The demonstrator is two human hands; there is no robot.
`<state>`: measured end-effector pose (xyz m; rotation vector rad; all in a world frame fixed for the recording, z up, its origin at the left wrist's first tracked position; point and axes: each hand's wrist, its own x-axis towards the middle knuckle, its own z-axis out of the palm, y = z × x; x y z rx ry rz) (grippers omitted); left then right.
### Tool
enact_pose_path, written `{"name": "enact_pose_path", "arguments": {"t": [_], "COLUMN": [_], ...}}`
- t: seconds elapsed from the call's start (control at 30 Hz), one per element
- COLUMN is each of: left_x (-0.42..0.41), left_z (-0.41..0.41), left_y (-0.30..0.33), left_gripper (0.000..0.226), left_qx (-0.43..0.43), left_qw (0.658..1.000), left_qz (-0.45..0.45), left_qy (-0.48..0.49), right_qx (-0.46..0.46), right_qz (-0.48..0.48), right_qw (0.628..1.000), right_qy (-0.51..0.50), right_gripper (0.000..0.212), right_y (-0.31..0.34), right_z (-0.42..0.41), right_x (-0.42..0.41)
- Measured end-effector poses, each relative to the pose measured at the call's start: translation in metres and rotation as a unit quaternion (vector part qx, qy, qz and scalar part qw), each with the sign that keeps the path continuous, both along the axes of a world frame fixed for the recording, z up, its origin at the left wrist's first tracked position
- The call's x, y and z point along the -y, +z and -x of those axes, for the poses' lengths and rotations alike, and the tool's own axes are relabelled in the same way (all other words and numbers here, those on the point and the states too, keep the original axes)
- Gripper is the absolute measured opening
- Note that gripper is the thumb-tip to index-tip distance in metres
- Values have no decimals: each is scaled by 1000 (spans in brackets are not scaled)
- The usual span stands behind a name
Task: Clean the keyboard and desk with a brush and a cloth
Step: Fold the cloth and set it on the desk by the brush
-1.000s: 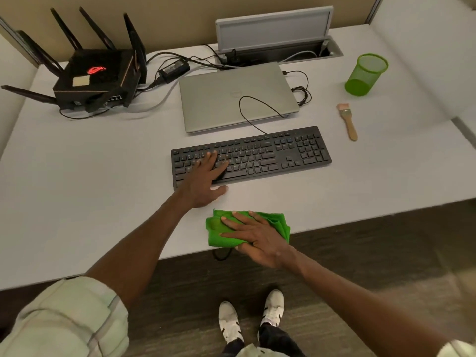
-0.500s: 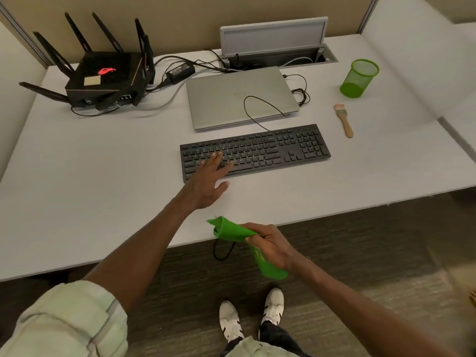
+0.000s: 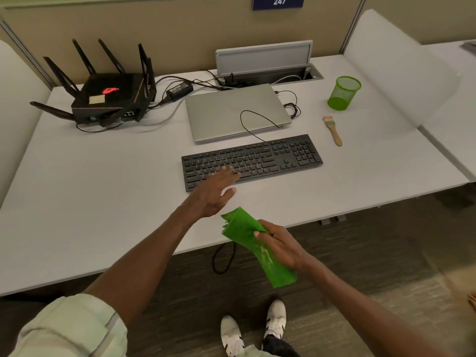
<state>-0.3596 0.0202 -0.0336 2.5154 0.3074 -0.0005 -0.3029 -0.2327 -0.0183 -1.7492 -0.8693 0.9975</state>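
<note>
On the desk [image 3: 77, 189]: one keyboard [image 3: 255, 158], one closed laptop [image 3: 231, 112], one router [image 3: 110, 99] with eight antennas, one power adapter [image 3: 179, 89], one brush [image 3: 333, 130], one green mesh cup [image 3: 343, 93]. One green cloth [image 3: 242, 228]. Two hands, two white shoes.

The pale grey surface [image 3: 103, 202] carries a black keyboard [image 3: 270, 157] near its middle, a closed silver laptop [image 3: 231, 112] just behind it, a black router [image 3: 110, 99] at far left, a wooden-handled brush [image 3: 333, 131] to the right, and a green mesh cup [image 3: 343, 92] behind the brush.
</note>
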Motion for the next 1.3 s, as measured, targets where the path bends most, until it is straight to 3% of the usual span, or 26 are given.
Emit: {"name": "enact_pose_path", "arguments": {"t": [0.2,0.37,0.47,0.53,0.73,0.93,1.13,1.3], "left_x": [16,36,45,47,53,62,78,92], "left_z": [-2,-7,-13,-18,-43,-79,-130,-183], "left_y": [14,25,31,33,36,33,37,38], "left_gripper": [56,90,68,66,39,34,27,30], "left_qx": [21,-19,-52,-68,-36,-22,0,9], "left_qw": [995,976,964,952,937,928,920,906], "left_qz": [93,217,261,297,343,358,368,388], "left_qy": [-1,-5,-6,1,47,96,133,171], "right_qx": [-176,-223,-215,-208,-258,-347,-327,-372], "right_qz": [-42,-74,-77,-75,-92,-89,-93,-118], "right_qw": [975,949,944,945,928,903,921,900], "right_qy": [-129,-211,-237,-242,-253,-237,-191,-193], "right_gripper": [26,26,26,26,31,39,50,53], "right_y": [8,10,17,21,30,27,21,20], "right_z": [0,-4,-9,-16,-43,-81,-137,-186], "right_x": [10,14,15,15,14,29,56,81]}}
